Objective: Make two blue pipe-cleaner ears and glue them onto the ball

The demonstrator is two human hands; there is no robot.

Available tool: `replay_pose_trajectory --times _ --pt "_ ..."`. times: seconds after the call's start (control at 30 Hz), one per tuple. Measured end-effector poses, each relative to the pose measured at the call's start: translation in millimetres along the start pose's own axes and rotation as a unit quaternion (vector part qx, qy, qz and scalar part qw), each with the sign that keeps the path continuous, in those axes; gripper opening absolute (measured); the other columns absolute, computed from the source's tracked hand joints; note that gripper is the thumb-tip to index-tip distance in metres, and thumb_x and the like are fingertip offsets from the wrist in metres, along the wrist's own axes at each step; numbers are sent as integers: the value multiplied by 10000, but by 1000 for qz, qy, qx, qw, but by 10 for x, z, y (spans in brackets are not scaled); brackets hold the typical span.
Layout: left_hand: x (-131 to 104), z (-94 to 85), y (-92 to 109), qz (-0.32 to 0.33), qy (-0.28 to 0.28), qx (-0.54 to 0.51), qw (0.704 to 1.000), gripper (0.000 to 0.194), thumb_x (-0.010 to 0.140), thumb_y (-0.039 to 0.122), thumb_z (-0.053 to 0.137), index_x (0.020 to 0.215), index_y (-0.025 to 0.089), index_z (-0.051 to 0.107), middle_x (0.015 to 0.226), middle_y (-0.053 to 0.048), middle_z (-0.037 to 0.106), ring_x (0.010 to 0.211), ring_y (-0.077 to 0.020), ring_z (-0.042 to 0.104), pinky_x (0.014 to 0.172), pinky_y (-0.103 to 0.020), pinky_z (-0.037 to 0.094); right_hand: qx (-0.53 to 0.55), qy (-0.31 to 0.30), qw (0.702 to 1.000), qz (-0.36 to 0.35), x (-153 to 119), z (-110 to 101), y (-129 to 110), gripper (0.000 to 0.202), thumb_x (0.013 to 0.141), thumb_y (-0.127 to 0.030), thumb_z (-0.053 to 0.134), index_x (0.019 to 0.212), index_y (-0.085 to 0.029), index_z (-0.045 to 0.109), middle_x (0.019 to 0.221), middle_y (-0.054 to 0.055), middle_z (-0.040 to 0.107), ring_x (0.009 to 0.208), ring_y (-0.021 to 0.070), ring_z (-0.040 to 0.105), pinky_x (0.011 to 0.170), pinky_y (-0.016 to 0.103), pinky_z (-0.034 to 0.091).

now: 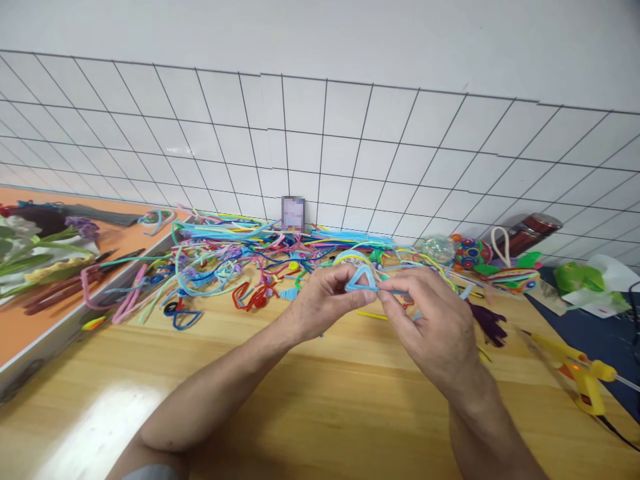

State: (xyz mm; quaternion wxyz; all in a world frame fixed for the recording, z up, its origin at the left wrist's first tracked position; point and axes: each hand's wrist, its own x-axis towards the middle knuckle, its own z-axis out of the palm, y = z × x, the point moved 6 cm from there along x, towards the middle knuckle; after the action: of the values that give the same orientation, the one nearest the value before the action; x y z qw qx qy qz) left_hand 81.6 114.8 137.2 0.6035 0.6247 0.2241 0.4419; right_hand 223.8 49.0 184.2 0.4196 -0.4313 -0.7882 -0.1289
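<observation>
A light blue pipe cleaner (361,272), bent into a small triangle, is held up above the wooden table. My left hand (327,297) pinches the triangle on its left side, between thumb and fingers. At the triangle's lower right corner, my right hand (430,313) is closed with thumb and forefinger on the same pipe cleaner. A short light blue end shows below the right fingers. Behind both hands lies a heap of coloured pipe cleaners (220,273), some straight, some twisted into shapes. Part of the heap is hidden by my hands.
A yellow glue gun (583,377) with a lit orange light stands at the right, its cord trailing off. On the left, an orange tray (30,333) bears pliers (65,287) and craft flowers. A small card (293,213) leans against the tiled wall. A dark red cylinder (530,233) lies behind.
</observation>
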Motion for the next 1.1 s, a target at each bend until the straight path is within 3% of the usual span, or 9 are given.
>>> replay_pose_trajectory --times 0.17,0.27,0.33,0.43,0.57,0.77,0.93,1.1 --pt "10 -37 16 -3 28 -21 999 369 814 482 865 802 164 678 798 -2 642 732 -119 534 726 -255 459 -69 71 995 -7 -39 -163 -140 212 925 -181 735 1112 -260 673 1063 92 762 1017 308 705 908 491 505" --pt "9 -104 -7 -4 83 -75 994 367 800 449 883 788 172 641 724 31 581 648 -90 466 631 -224 413 -40 95 994 27 -79 -258 -214 166 930 -162 729 1046 -265 670 965 58 752 907 252 699 868 442 521" --pt "-7 -131 -33 -1 113 -112 987 363 798 430 888 796 177 626 706 43 556 630 -83 446 607 -216 395 28 54 996 67 -81 -189 -192 85 958 -180 693 978 -257 664 856 22 726 790 202 678 760 372 532" --pt "-39 -103 -40 1 120 -123 985 356 803 432 884 808 178 634 714 38 571 631 -83 445 614 -217 402 146 0 978 151 -81 41 -54 43 987 -274 666 1008 -240 682 864 19 733 758 178 680 656 310 531" --pt "-52 -5 37 2 95 -103 990 405 769 481 904 783 167 649 787 -3 653 707 -112 542 707 -251 474 277 24 936 214 -87 272 102 103 986 -323 662 989 -225 694 879 25 748 790 175 697 711 311 580" --pt "-23 58 85 21 57 -90 994 444 782 503 901 726 163 621 775 -12 661 770 -145 613 782 -284 509 347 61 903 246 -98 319 143 107 922 -322 732 913 -217 712 759 -1 697 656 149 647 619 277 560" --pt "-63 -18 42 42 81 33 995 376 839 487 854 772 162 679 775 -17 658 760 -144 562 763 -276 473 346 80 902 244 -110 333 152 45 904 -258 720 890 -215 714 733 -9 684 621 143 636 584 264 542" --pt "-93 -63 137 73 94 148 982 349 879 445 812 710 166 687 680 15 578 674 -119 490 658 -253 390 342 77 904 245 -103 357 138 64 906 -243 680 849 -214 687 733 -16 639 603 137 617 561 261 516"
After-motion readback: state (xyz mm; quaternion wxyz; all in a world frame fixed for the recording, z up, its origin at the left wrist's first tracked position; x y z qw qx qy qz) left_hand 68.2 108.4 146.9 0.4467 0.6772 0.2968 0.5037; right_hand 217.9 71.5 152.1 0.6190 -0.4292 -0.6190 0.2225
